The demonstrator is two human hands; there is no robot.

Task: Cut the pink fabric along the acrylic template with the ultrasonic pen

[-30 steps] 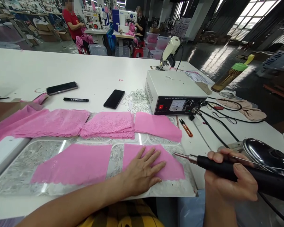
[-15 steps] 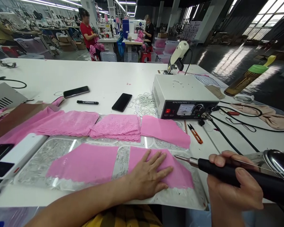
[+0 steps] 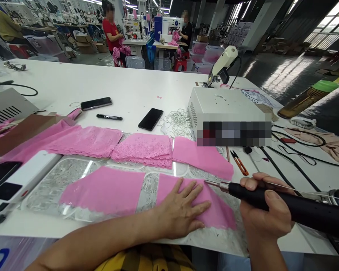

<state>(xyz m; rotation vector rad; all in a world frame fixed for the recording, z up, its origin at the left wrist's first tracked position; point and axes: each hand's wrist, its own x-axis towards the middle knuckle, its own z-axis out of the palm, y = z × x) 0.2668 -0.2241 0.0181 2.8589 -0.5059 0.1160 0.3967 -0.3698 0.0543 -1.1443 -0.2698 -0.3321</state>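
Note:
My left hand [image 3: 182,209] lies flat with fingers spread on the right pink fabric piece [image 3: 217,212], pressing it to a clear plastic sheet [image 3: 148,188]. My right hand [image 3: 267,210] is wrapped round a black-handled tool [image 3: 305,210] with a slim metal tip and a thin line along it. Its tip points left and meets the fabric's upper edge, just right of my left fingertips; whether it touches I cannot tell. To the left lies a second pink piece [image 3: 104,190]. Behind are a stack of lace-edged pink pieces [image 3: 144,150] and a plain pink piece [image 3: 200,156].
A white machine box [image 3: 228,103] stands behind the tool, with black cables [image 3: 288,171] running right. Orange-handled thread snips [image 3: 240,163], a black phone [image 3: 150,119], a marker [image 3: 109,117] and tangled pale cord [image 3: 177,122] lie around. People sit at sewing machines beyond the table.
The tool in my right hand has moved left, its tip now over the fabric's upper edge. My left hand stays flat on the fabric. The camera view has shifted slightly.

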